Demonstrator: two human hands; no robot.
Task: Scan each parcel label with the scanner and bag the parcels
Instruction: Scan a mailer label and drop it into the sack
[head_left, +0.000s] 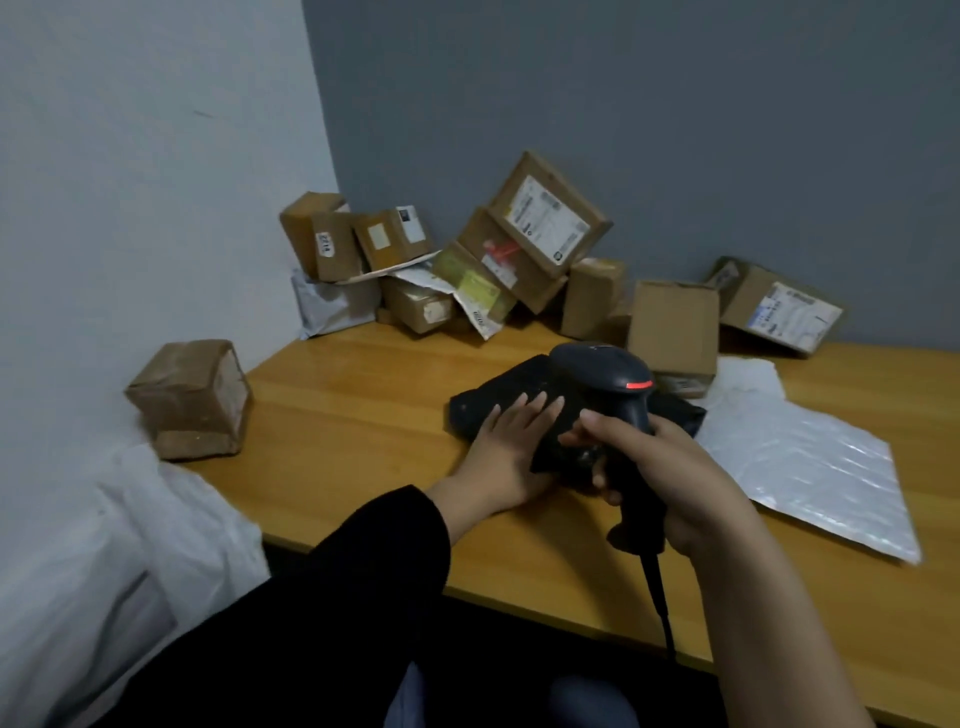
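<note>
A flat black parcel (498, 397) lies on the wooden table (343, 415) in front of me. My left hand (511, 441) rests flat on its near edge, fingers spread. My right hand (670, 467) grips the handle of a black barcode scanner (608, 379), whose head hangs over the parcel with a red light lit on top. The scanner's cable (660, 597) drops off the table's front edge. No label shows on the black parcel from here.
Several cardboard parcels (545, 228) are piled against the grey wall at the back. A taped brown box (192, 397) stands at the table's left corner. A white plastic mailer bag (810, 462) lies flat on the right. A white sack (130, 545) hangs below left.
</note>
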